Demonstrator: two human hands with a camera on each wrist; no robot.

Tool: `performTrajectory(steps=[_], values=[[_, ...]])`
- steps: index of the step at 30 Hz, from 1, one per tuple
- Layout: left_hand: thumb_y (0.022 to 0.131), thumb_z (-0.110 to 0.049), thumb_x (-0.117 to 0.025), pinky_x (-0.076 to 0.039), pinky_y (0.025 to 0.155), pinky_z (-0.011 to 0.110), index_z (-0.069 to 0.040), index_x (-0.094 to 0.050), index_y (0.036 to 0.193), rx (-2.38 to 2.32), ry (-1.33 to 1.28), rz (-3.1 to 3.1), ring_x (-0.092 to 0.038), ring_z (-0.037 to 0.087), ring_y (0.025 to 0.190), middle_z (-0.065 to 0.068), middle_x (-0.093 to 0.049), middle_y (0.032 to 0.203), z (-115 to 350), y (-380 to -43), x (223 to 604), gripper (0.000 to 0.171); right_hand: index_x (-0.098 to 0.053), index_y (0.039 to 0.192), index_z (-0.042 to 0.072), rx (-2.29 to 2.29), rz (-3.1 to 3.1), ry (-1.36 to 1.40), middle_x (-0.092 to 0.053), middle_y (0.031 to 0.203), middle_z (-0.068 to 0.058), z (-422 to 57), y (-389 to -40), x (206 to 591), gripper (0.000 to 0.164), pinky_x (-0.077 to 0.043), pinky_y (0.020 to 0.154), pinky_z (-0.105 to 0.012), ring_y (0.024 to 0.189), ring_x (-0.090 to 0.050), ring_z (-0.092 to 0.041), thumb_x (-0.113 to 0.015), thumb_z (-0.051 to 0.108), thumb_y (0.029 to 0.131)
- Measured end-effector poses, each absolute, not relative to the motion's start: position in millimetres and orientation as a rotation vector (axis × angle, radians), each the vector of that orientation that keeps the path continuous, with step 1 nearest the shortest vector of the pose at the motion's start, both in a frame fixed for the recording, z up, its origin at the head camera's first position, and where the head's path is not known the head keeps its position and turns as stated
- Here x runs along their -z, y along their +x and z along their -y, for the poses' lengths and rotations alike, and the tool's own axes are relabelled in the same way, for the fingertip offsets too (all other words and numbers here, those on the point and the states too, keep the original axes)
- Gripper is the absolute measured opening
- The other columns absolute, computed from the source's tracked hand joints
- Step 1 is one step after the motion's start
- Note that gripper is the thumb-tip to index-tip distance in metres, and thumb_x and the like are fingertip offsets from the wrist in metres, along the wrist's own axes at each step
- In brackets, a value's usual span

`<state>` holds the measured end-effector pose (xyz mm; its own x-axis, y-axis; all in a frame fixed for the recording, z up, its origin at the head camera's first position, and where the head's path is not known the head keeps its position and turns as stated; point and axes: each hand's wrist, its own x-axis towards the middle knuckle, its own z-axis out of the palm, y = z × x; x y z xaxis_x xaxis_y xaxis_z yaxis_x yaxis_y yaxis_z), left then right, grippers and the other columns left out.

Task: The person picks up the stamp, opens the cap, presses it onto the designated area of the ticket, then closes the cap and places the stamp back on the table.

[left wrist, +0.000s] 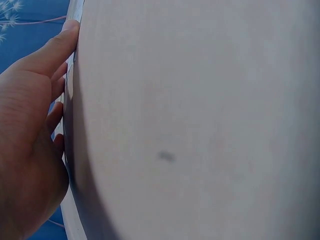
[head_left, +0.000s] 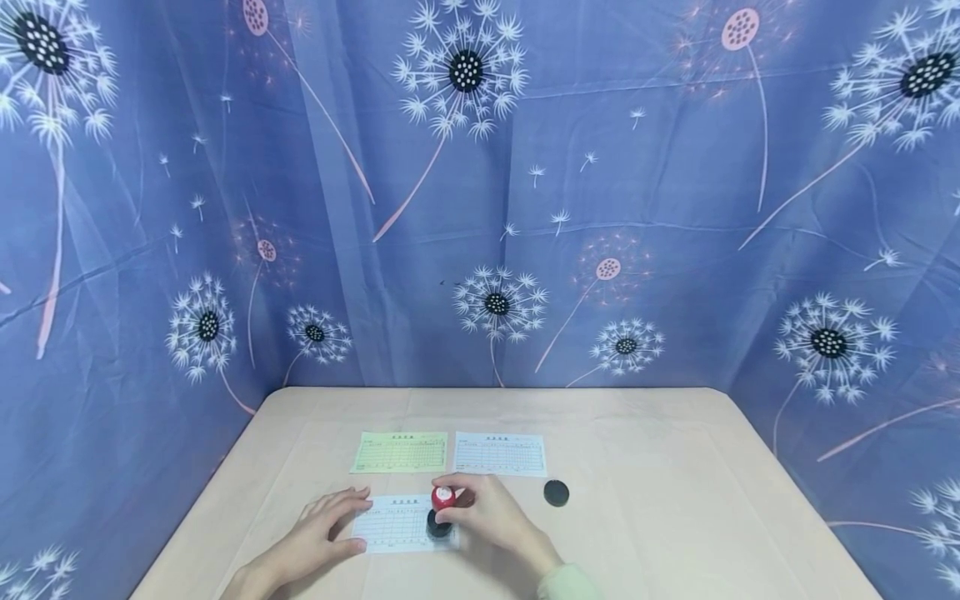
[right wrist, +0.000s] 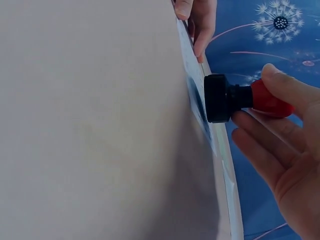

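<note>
My right hand [head_left: 498, 512] pinches the red knob of a round stamp [head_left: 443, 497] between thumb and fingers. The stamp's black base [right wrist: 217, 98] faces the right part of a printed paper form [head_left: 393, 525], close over it in the right wrist view. At the form's left edge lies my left hand [head_left: 318, 533], its fingers spread and loosely bent, with fingertips and thumb on the paper's margin. In the left wrist view that hand [left wrist: 30, 115] holds no object.
Behind the form, a green printed form [head_left: 401, 452] and a whitish one [head_left: 500, 454] lie side by side. A round black cap-like disc [head_left: 556, 492] sits to the right on the beige tabletop [head_left: 675, 517]. A blue dandelion-patterned curtain [head_left: 420, 317] encloses the table's back and sides.
</note>
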<state>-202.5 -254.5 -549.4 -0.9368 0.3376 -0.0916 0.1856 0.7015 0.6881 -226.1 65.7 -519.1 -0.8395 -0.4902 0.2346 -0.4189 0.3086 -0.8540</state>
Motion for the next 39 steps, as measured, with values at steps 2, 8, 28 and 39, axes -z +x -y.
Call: performTrajectory(steps=[2,8,28,39], values=[[0.084,-0.054,-0.07,-0.006,0.113,0.078,-0.024,-0.055,0.138,-1.058,0.429,-2.701,-0.021,0.042,0.149,0.003,-0.038,0.159,253.7,-202.3,548.9,0.064,-0.071,0.12,0.008,1.565,-2.495,-0.886,-0.074,0.108,-0.002,-65.0,-226.2,520.3,0.042,-0.057,0.074,-0.018,0.075,-0.068,-0.003,-0.083,0.019,0.081],[0.085,-0.052,-0.07,-0.009,0.112,0.079,-0.023,-0.055,0.138,-1.04,0.482,-2.726,-0.023,0.044,0.148,0.006,-0.04,0.158,253.3,-201.8,545.3,0.061,-0.072,0.118,0.011,1.517,-2.526,-0.927,-0.074,0.107,0.0,-62.7,-226.8,522.5,0.041,-0.058,0.073,-0.018,0.083,-0.069,-0.006,-0.083,0.02,0.08],[0.085,-0.053,-0.07,-0.007,0.112,0.079,-0.023,-0.055,0.138,-1.06,0.42,-2.701,-0.021,0.042,0.149,0.004,-0.038,0.159,249.3,-204.0,549.1,0.063,-0.071,0.118,0.01,1.545,-2.457,-0.872,-0.072,0.098,0.004,-61.5,-225.9,523.5,0.037,-0.058,0.079,-0.029,0.09,-0.067,-0.015,-0.079,0.025,0.085],[0.086,-0.053,-0.07,-0.011,0.11,0.079,-0.023,-0.055,0.138,-1.033,0.466,-2.727,-0.024,0.044,0.148,0.006,-0.04,0.158,254.9,-202.3,548.7,0.061,-0.071,0.11,0.007,1.566,-2.393,-0.856,-0.07,0.095,-0.001,-55.4,-224.8,518.9,0.034,-0.057,0.079,-0.028,0.083,-0.064,-0.012,-0.082,0.021,0.081]])
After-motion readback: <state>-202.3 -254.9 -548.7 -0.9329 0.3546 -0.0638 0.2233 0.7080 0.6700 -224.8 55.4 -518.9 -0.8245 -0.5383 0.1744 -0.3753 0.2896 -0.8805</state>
